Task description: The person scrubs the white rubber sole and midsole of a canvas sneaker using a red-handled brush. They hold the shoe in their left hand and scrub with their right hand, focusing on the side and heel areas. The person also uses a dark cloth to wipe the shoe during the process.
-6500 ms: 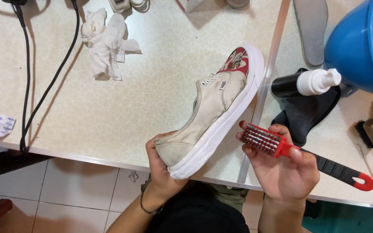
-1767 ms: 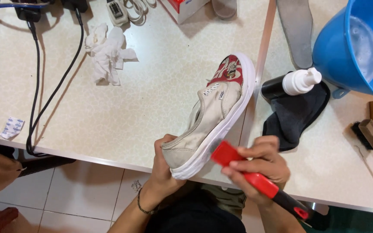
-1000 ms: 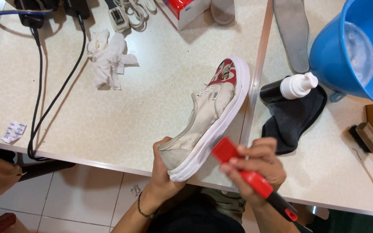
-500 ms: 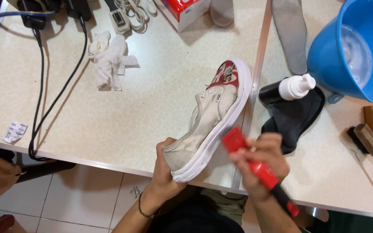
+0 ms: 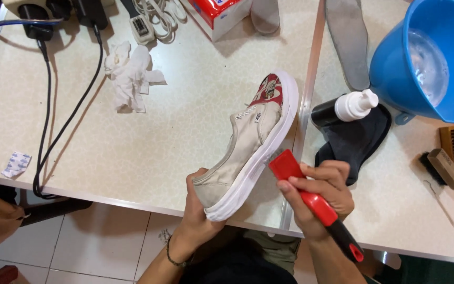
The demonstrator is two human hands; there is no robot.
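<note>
Left hand [image 5: 198, 202] has its grip wrapped tight around the heel of the cream canvas sneaker [image 5: 248, 144], which sits tilted on its side, white sole turned toward the other hand and red-patterned toe resting on the table [image 5: 185, 121]. Right hand [image 5: 319, 197] is clamped around the red-handled brush [image 5: 311, 200], its head pressed to the sole's edge near mid-shoe. Just right of the toe lies a black pump bottle with a white top [image 5: 345, 108] on a dark cloth [image 5: 358, 144]. Above that, a blue bucket [image 5: 395, 68] with sudsy water, and a grey insole [image 5: 350, 44] beside it. Two wooden brushes [image 5: 453, 158] lie far right. Across the table, a crumpled white tissue [image 5: 130, 76] and black cables [image 5: 45, 115].
</note>
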